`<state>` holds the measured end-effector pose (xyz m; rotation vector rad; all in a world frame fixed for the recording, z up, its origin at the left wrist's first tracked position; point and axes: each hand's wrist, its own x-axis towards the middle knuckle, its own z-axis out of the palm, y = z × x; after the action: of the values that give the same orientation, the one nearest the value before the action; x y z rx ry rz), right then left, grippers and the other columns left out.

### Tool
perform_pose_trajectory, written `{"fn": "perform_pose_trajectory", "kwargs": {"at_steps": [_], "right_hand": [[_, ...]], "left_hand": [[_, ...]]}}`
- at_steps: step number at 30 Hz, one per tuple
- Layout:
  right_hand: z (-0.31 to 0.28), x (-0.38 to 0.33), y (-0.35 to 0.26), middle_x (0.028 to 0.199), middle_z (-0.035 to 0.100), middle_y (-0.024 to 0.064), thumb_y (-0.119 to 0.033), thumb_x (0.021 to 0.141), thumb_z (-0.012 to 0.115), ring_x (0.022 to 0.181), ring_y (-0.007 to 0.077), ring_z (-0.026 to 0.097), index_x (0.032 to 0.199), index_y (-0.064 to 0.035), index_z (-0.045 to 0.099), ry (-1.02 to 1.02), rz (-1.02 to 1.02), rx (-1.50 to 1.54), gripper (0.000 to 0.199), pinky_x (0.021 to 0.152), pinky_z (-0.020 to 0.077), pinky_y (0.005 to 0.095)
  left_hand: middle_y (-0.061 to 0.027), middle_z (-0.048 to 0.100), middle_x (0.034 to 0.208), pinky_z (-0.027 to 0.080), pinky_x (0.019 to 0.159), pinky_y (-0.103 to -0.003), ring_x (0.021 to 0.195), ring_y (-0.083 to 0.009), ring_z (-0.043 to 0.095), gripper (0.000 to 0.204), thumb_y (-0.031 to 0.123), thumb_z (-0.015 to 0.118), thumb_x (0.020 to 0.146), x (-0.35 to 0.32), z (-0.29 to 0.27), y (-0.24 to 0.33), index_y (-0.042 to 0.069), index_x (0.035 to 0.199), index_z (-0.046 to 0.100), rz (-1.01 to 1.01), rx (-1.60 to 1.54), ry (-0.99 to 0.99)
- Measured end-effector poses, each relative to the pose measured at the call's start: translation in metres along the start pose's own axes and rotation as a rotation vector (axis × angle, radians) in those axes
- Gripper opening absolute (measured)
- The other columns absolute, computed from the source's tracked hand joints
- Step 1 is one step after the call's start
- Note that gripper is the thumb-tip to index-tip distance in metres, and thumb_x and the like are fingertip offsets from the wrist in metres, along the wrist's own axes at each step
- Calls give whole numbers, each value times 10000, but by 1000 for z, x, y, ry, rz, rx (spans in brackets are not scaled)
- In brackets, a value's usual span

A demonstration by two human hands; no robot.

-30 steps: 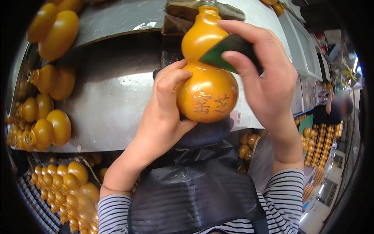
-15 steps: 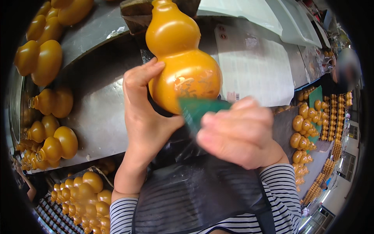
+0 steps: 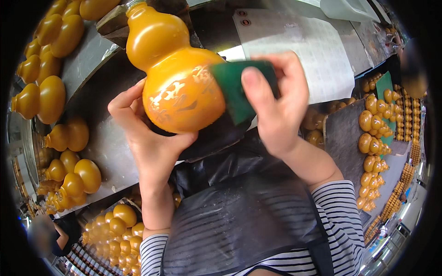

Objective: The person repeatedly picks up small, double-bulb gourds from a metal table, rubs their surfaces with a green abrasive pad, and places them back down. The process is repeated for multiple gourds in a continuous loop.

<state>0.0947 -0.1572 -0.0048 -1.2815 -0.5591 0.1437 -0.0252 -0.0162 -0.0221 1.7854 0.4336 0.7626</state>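
A glossy amber gourd-shaped bottle lies tilted before me, its narrow neck pointing away to the upper left. Raised or carved marks show on its wide lower bulb, with gold and greyish patches. My left hand grips the base of that bulb, thumb beneath and fingers along the left side. In my right hand is a flat green scraper-like sheet, pinched between thumb and fingers. Its left edge lies against the right side of the bulb. The fingers behind the sheet are partly hidden.
More amber gourd bottles stand on the metal bench at left, with several others below. A printed white paper sheet lies beyond my right hand, near a white plastic tray. Rows of bottles fill the right side. Another person is at lower left.
The bottle has tipped its neck to the left, and my left hand turned with it. My right hand moved up, carrying the green sheet from the bulb's lower end to its right side.
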Motion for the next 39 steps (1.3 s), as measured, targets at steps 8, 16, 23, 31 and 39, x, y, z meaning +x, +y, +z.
{"fn": "perform_pose_trajectory", "kwargs": {"at_steps": [8,16,23,31,39], "right_hand": [[3,-3,-22,786,565,80,-79,741,750,698,229,579,901,-32,622,-446,-518,-472,210,773,516,371],[-2,50,8,872,628,61,-113,885,662,790,83,590,956,19,570,-106,235,-22,176,702,496,229],[13,49,-32,869,587,51,-87,859,664,794,90,543,1012,5,556,-382,-42,-354,208,774,464,242],[-50,85,33,832,587,-2,-136,915,647,800,65,558,946,-28,580,-139,285,-64,131,720,457,230],[-111,130,95,853,642,63,-169,869,619,811,230,611,841,-115,706,-462,-131,-1165,106,600,499,361]], "left_hand": [[-148,498,1264,424,1016,-383,1181,-261,533,904,3,832,526,0,4,11,59,1274,327,-91,74,38],[-169,488,1310,340,1100,-431,1249,-303,463,885,-19,812,469,2,-12,-4,60,1238,382,57,167,-3],[-183,503,1296,366,1062,-454,1228,-352,471,889,-52,830,471,5,-11,4,83,1238,401,128,259,-21],[-221,434,1343,378,1061,-430,1250,-377,468,897,-69,836,501,8,-17,19,111,1261,396,-2,260,-106],[-241,407,1382,451,983,-429,1233,-312,502,893,94,911,622,5,-21,-11,103,1265,291,51,96,-153]]}}
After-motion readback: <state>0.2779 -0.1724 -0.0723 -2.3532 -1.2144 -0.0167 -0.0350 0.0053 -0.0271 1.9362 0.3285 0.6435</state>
